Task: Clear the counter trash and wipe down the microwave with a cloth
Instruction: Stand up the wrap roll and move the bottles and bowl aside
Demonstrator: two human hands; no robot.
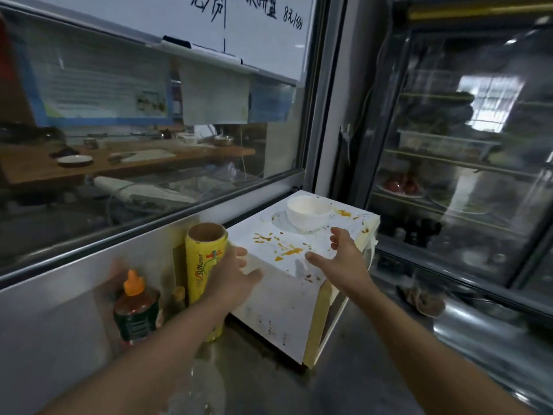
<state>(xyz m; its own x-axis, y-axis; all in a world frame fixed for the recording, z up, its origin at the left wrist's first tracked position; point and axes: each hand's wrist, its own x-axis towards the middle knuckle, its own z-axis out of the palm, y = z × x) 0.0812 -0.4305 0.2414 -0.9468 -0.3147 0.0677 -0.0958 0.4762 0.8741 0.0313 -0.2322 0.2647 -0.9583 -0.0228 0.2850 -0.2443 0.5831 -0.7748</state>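
Orange stains [291,251] are seen on the microwave [299,265] top; left hand [236,274] and right hand [341,256] are held over it, fingers spread, holding nothing.

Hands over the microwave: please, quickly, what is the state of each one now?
Left hand: open, fingers spread, holding nothing, in front of the yellow wrap roll.
Right hand: open, fingers spread, holding nothing, above the stained microwave top.
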